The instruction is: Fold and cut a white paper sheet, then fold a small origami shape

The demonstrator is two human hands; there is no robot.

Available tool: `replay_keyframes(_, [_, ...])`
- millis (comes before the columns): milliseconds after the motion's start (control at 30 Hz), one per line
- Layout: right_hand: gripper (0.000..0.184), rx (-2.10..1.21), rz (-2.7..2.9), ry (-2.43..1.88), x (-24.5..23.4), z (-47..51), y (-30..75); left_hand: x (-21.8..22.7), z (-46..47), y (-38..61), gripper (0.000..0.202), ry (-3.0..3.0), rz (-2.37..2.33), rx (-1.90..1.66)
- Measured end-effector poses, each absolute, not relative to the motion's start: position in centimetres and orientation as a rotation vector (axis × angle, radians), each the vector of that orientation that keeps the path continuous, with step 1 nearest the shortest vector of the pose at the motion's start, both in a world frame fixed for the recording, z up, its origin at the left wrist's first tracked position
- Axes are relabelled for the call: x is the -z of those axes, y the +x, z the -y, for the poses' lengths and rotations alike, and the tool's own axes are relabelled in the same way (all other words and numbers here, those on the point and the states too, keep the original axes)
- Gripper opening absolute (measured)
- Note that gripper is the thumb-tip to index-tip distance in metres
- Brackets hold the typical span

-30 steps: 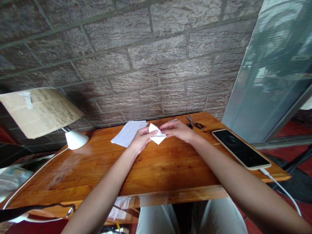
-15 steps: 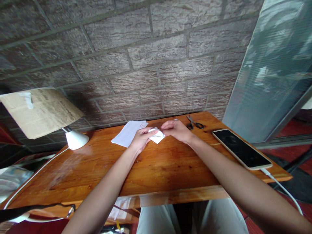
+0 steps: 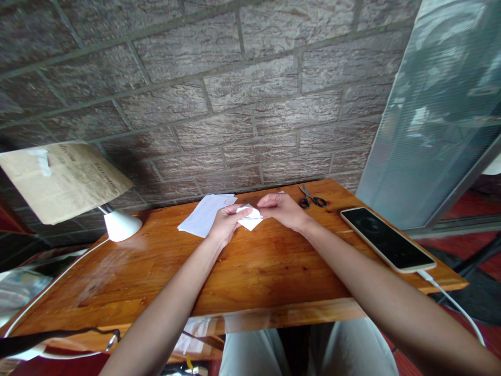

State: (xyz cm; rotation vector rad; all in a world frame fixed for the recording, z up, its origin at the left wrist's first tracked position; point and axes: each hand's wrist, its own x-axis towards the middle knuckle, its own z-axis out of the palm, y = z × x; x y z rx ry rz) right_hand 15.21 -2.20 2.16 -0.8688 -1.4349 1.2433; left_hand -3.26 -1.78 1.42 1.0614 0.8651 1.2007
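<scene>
A small folded white paper (image 3: 250, 220) lies between my two hands near the far middle of the wooden table (image 3: 254, 266). My left hand (image 3: 226, 223) pinches its left side with fingers closed on it. My right hand (image 3: 282, 210) grips its right edge, fingers curled over the fold. Much of the paper is hidden behind my fingers; only its lower point shows.
A flat white sheet (image 3: 205, 213) lies just left of my hands. Small scissors (image 3: 312, 198) sit at the far right, a phone (image 3: 386, 238) with a white cable (image 3: 454, 303) on the right edge. A white lamp base (image 3: 122, 223) with a paper-covered shade (image 3: 62, 177) stands at left; a brick wall behind.
The paper's upright flap has been pressed down, so the piece now looks smaller and flatter between my fingers. Both hands stay in nearly the same place.
</scene>
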Motion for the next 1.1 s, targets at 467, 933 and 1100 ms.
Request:
replay_keyframes(467, [0.035, -1.295, 1.581, -0.834, -2.1, 2.5, 15.0, -1.6, 1.6, -3.4, 0.039, 1.056, -0.824, -1.275])
replay_keyframes(933, [0.03, -1.176, 1.617, -0.894, -1.9, 2.4, 15.1, -0.5, 0.7, -3.7, 0.042, 1.138, -0.777, -1.326])
replay_keyframes(1100, [0.03, -1.246, 1.556, -0.887, -1.9, 2.4, 14.9, -0.4, 0.7, -3.7, 0.042, 1.159, -0.806, -1.316])
